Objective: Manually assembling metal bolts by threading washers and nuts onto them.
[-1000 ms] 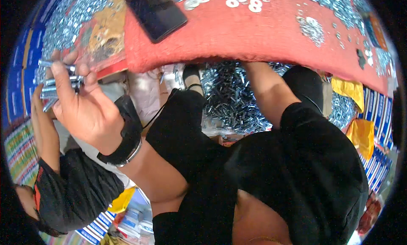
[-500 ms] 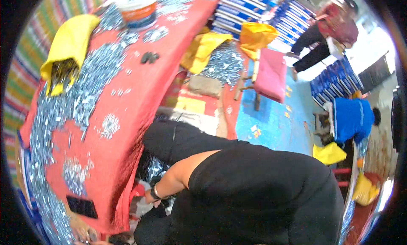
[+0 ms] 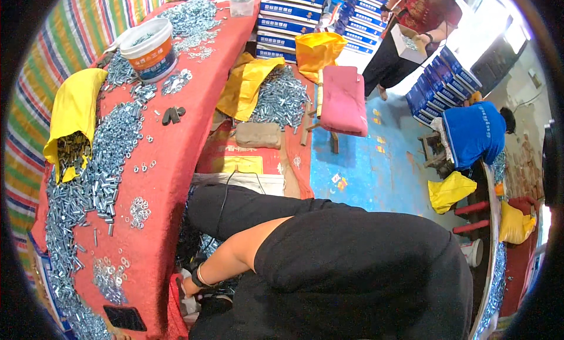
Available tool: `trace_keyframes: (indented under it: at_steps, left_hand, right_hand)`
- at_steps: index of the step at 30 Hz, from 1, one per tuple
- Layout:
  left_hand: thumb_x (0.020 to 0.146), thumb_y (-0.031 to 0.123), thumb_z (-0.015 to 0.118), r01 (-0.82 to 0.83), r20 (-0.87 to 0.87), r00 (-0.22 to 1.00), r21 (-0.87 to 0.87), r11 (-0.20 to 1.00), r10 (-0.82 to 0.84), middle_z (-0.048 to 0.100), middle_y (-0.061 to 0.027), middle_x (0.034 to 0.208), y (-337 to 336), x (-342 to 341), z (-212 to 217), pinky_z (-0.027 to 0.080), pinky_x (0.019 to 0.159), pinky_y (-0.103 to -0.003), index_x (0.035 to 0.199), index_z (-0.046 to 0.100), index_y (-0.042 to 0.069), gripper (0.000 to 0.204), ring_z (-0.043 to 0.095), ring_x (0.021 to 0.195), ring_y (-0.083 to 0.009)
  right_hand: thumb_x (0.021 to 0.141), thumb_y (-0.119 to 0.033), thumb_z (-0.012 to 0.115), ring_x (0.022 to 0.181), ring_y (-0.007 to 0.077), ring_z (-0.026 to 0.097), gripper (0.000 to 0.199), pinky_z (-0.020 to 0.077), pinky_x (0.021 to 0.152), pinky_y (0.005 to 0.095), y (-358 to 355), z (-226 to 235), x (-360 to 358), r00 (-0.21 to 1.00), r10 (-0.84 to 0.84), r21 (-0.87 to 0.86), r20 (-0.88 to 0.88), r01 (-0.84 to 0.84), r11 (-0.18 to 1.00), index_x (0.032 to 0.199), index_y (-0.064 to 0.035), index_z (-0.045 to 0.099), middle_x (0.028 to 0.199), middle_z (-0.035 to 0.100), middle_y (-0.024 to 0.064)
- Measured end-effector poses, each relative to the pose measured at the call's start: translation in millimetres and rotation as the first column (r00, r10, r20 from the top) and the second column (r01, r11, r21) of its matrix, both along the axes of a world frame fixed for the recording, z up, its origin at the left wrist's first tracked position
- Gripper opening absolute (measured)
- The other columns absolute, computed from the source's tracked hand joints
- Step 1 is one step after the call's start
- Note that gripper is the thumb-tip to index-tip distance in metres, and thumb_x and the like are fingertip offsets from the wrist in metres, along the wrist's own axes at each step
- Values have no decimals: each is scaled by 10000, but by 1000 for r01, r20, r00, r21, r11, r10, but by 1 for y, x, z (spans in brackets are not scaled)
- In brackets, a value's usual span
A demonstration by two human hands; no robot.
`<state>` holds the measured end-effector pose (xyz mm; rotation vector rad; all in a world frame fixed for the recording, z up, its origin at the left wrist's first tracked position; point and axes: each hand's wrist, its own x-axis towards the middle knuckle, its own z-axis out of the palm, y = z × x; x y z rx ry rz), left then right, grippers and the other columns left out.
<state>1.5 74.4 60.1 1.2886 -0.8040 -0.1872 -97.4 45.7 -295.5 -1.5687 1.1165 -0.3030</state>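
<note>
My right hand (image 3: 187, 285), with a dark band on its wrist, reaches down beside the near edge of the table's red cloth (image 3: 154, 216). Its partly visible fingers are curled by the cloth's hanging edge and something whitish; what they grip is hidden. Only a sliver of my left hand (image 3: 120, 336) shows at the lower edge, near a black phone (image 3: 125, 317); its fingers are out of sight. On the cloth lie heaps of metal sleeves and bolts (image 3: 97, 190), a group of washers (image 3: 140, 212) and a small pile of washers and nuts (image 3: 110, 275).
A yellow sack (image 3: 75, 114) spills darker parts beside a white-and-orange bucket (image 3: 150, 52). On the floor are a brick-like block (image 3: 258, 135), a pink-topped stool (image 3: 343, 102) and stacked blue-and-white boxes (image 3: 288, 22). One person (image 3: 420, 17) stands holding an open box; another in blue (image 3: 474, 134) sits bent over.
My right hand has shifted left and slightly down, to the cloth's edge. My left hand has mostly slipped out below. The view has turned, and the standing person now faces this way with the box.
</note>
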Motion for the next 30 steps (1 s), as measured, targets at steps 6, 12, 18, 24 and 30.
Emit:
trace_keyframes:
  at_steps: [6,12,18,24,30]
  left_hand:
    - [855,334,638,-310,182,941,120,943,286,583,-162,590,10,87,-26,467,487,-345,616,571,-114,512,542,513,-229]
    - [858,345,629,-392,297,894,152,908,336,604,-249,711,-10,107,-51,483,597,-443,651,558,-146,537,576,639,-308]
    - [872,317,609,-205,222,957,69,976,186,623,-212,689,15,31,-5,482,585,-428,668,605,-123,486,576,607,-280]
    - [889,295,591,-183,111,980,180,966,165,613,-120,571,14,43,-9,474,522,-361,615,636,-72,460,551,505,-212]
    - [913,432,507,-55,143,990,341,938,6,696,-148,838,14,36,-4,530,667,-306,867,694,-45,514,663,712,-213]
  right_hand:
    - [866,-224,591,691,267,674,281,518,571,358,55,143,27,903,-213,571,372,-42,820,957,42,593,808,653,158]
    - [928,-332,523,880,292,662,357,552,686,407,50,93,17,952,243,292,186,-290,911,1061,-6,584,971,643,183]
    - [866,-231,540,499,186,433,211,341,422,348,47,61,25,957,-25,580,289,-155,800,782,-37,524,589,458,74]
    - [851,-234,560,625,212,511,171,398,514,377,53,61,19,954,36,485,297,-183,855,824,-66,569,722,543,76]
    - [839,-236,577,781,263,601,179,477,634,422,41,43,1,970,234,-101,63,-227,969,902,-75,621,876,635,93]
